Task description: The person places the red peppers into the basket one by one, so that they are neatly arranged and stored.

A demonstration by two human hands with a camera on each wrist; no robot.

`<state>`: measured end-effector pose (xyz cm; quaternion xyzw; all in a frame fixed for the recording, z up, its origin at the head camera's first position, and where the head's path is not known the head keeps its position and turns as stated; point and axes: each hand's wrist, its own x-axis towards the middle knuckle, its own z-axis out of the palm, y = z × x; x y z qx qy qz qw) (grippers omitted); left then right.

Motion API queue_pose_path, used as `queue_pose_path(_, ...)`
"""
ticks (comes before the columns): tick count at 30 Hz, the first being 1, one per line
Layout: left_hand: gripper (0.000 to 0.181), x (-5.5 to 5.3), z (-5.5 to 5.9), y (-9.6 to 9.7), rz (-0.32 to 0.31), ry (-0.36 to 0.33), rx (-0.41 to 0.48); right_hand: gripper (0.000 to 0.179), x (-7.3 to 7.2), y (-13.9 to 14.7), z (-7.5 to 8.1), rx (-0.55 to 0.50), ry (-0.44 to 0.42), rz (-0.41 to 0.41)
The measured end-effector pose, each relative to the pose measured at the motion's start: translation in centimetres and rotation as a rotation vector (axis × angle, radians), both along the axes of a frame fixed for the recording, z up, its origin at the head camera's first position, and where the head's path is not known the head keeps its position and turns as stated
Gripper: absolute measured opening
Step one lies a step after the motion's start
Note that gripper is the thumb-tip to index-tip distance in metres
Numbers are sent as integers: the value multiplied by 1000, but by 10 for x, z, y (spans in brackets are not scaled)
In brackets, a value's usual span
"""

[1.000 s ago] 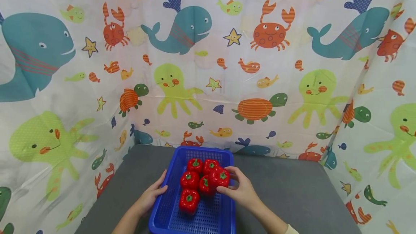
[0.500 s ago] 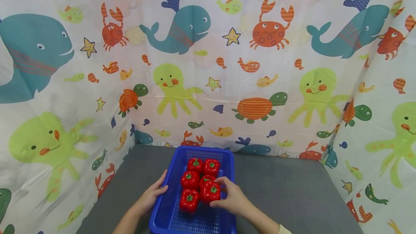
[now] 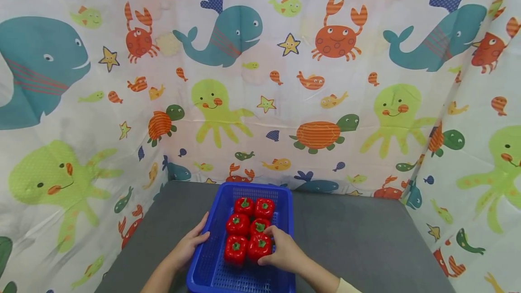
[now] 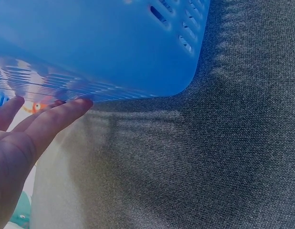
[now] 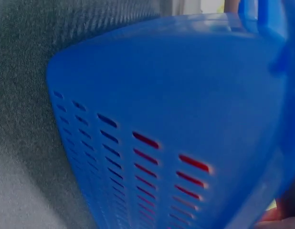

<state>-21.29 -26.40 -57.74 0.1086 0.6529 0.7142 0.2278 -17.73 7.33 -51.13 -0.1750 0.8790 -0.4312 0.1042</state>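
A blue plastic basket (image 3: 203, 257) with slotted walls stands in front of me, holding several glossy red bell peppers in two columns. My right hand (image 3: 286, 251) reaches over its right rim and grips the front right bell pepper (image 3: 258, 248) between thumb and fingers. That pepper sits beside the front left bell pepper (image 3: 235, 250). My left hand (image 3: 185, 248) is against the basket's left side. In the left wrist view, its fairly straight fingers (image 4: 61, 117) touch the outer wall. The right wrist view shows mostly the basket's outer wall (image 5: 162, 86), with red showing through its slots.
Under the basket is a dark grey tabletop (image 3: 350, 238), which stretches to both sides. A white curtain (image 3: 285, 157) printed with sea animals encloses the table at the back and on both sides.
My right hand has carried the bell pepper from above the right column toward me and down to the front right spot. The left hand and basket have stayed in place.
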Motion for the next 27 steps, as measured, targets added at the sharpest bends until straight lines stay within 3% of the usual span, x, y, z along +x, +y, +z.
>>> queue_pose_path(14,69,0,3,-1,-10,-11,0,64,7,-17,-1,86,47,-45)
queue_pose_path(27,67,-1,-1,-1,-28,5,10,78,12,-31,-15,65,88,-116)
